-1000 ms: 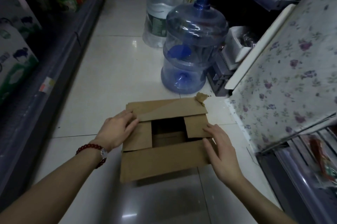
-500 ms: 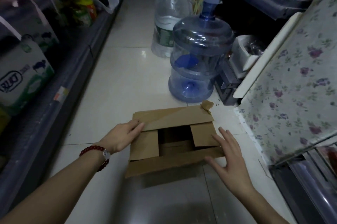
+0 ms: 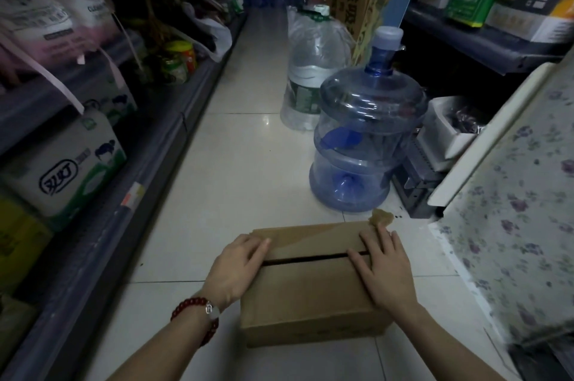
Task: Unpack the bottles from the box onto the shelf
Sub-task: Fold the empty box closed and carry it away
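A brown cardboard box [image 3: 310, 296] sits on the white tiled floor of a shop aisle. Its top flaps lie folded flat, leaving only a narrow dark slit across the middle. Nothing inside it shows. My left hand [image 3: 236, 269], with a red bead bracelet on the wrist, rests flat on the left end of the top, fingers over the slit. At the right end my right hand [image 3: 383, 272] lies flat with its fingers spread across both flaps. A grey shelf [image 3: 102, 234] runs along the left of the aisle.
A large blue water jug [image 3: 366, 132] stands just beyond the box, with a clear bagged water bottle [image 3: 310, 70] behind it. A flower-patterned cloth [image 3: 512, 225] covers a unit on the right. Paper-goods packs [image 3: 65, 169] fill the left shelf. Boxed goods [image 3: 503, 5] line the upper right shelf.
The flaps, which stood partly open with a square gap, now lie folded flat. Both hands have moved onto the top of the box. The view has tilted up the aisle.
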Tool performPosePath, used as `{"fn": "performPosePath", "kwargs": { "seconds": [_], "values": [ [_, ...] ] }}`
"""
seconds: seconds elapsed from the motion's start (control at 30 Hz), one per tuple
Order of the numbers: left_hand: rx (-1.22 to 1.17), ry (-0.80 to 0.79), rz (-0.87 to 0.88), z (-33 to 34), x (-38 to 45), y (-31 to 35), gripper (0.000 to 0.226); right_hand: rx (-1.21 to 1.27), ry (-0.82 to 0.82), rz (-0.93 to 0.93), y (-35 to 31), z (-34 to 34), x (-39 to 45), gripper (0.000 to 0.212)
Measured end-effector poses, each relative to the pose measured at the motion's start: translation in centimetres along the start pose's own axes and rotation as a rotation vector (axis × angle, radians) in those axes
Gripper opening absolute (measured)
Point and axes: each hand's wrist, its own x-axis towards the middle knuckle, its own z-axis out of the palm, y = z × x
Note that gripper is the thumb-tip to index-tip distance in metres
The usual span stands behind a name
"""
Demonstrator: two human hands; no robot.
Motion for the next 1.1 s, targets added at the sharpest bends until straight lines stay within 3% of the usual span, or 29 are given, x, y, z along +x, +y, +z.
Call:
{"fn": "performPosePath", "kwargs": {
  "seconds": [0.2, 0.3, 0.6, 0.8, 1.1],
  "values": [
    [-0.175, -0.013, -0.127, 3.0, -0.3, -0.8, 0.043, -0.061, -0.109, 0.124, -0.1, 1.0, 0.0, 0.063],
    [-0.228, -0.029, -0.138, 3.7, -0.4, -1.2, 0.043, -0.012, -0.139, 0.179, 0.0, 0.8, 0.0, 0.064],
    [-0.355, 0.061, -0.1, 3.0, 0.0, -0.5, 0.042, 0.057, -0.198, 0.118, 0.2, -0.7, 0.1, 0.078],
    [-0.357, 0.049, -0.165, -5.1, -1.4, 3.7, 0.043, 0.154, -0.199, 0.085, -4.2, -8.5, -0.6, 0.068],
    [-0.353, -0.026, -0.238, -24.3, -6.4, 15.5, 0.044, 0.178, -0.293, 0.047, -15.6, -28.1, -0.9, 0.063]
  ]
}}
